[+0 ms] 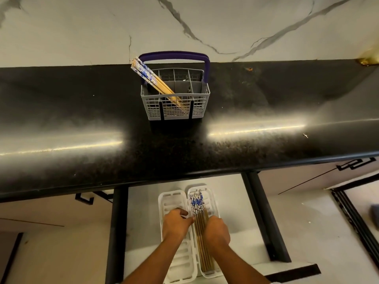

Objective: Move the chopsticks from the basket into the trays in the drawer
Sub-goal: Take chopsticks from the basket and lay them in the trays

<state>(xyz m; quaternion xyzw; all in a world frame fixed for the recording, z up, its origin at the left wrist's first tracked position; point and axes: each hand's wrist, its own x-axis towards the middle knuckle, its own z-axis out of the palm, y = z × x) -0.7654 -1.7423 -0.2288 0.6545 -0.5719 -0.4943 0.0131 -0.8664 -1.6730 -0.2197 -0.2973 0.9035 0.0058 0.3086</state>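
Down in the open drawer (235, 212), both my hands are over the two white trays. My right hand (217, 230) has its fingers curled down onto the chopsticks in the right tray (211, 196); whether it truly grips them or only presses and evens them I cannot tell. My left hand (177, 223) sits over the left tray (164, 198), fingers loosely bent, thumb and fingertips reaching across the shared rim toward the same bundle; I see nothing held in it.

That laid bundle (198, 210) runs lengthwise along its tray, blue-patterned ends away from me, plain ends toward me.

Farther out and up, on the black counter (82, 124), stands the grey basket (176, 101) with its purple handle. The remaining chopsticks (151, 78) lean in it, patterned tops tilted up and to the left, past the basket's left rim, tips down in a front compartment. They lie straight ahead of me, well apart from both hands. I judge the left hand slightly nearer their raised ends, and freer for the reach.
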